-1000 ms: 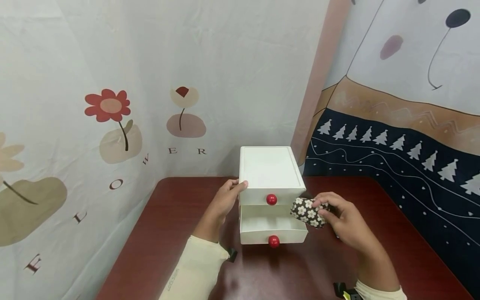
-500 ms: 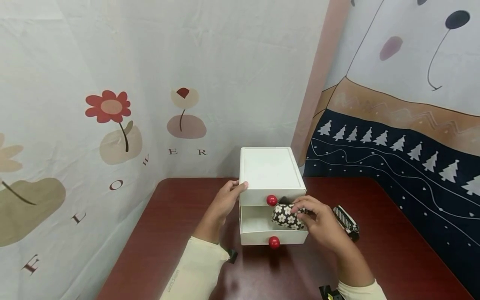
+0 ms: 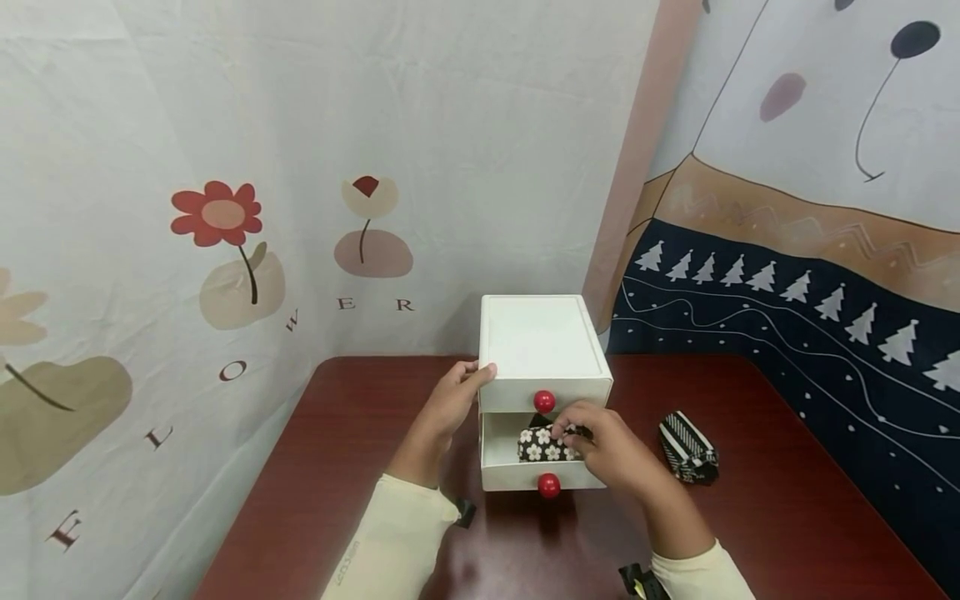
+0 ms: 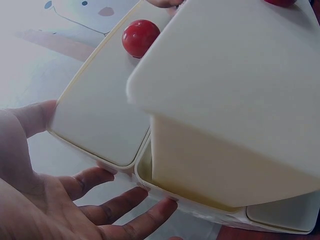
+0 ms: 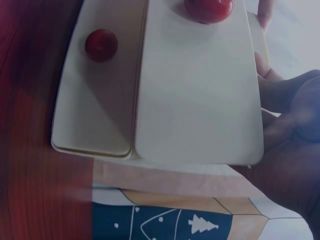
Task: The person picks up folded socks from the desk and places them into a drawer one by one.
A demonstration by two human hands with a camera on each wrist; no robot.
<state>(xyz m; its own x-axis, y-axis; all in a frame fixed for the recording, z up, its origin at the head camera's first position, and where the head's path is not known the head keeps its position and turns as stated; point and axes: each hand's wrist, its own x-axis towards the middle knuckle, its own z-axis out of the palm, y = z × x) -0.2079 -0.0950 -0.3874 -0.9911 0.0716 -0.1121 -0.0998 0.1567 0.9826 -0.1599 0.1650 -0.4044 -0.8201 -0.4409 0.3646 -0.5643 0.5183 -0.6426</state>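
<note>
A white drawer cabinet (image 3: 536,333) with red round knobs stands on the table. Its middle drawer (image 3: 506,478) is pulled out, and the wrist views show closed drawers above and below it. My left hand (image 3: 450,400) touches the cabinet's left side, thumb at the upper edge; the left wrist view shows its fingers spread and fairly straight. My right hand (image 3: 611,446) reaches over the drawer front and pinches a black cloth bundle with white flowers (image 3: 534,447) inside the drawer. The drawer front (image 5: 200,95) hides the bundle and fingertips in the right wrist view.
A black-and-white striped bundle (image 3: 686,446) lies on the dark red table (image 3: 360,433), right of the cabinet. Close behind the table hangs a printed curtain (image 3: 465,167). A patterned cloth (image 3: 787,350) with white trees borders the right side.
My right hand has moved left and down, bringing the flowered bundle from beside the cabinet into the pulled-out drawer. The striped bundle has come into view. My left hand stays where it was.
</note>
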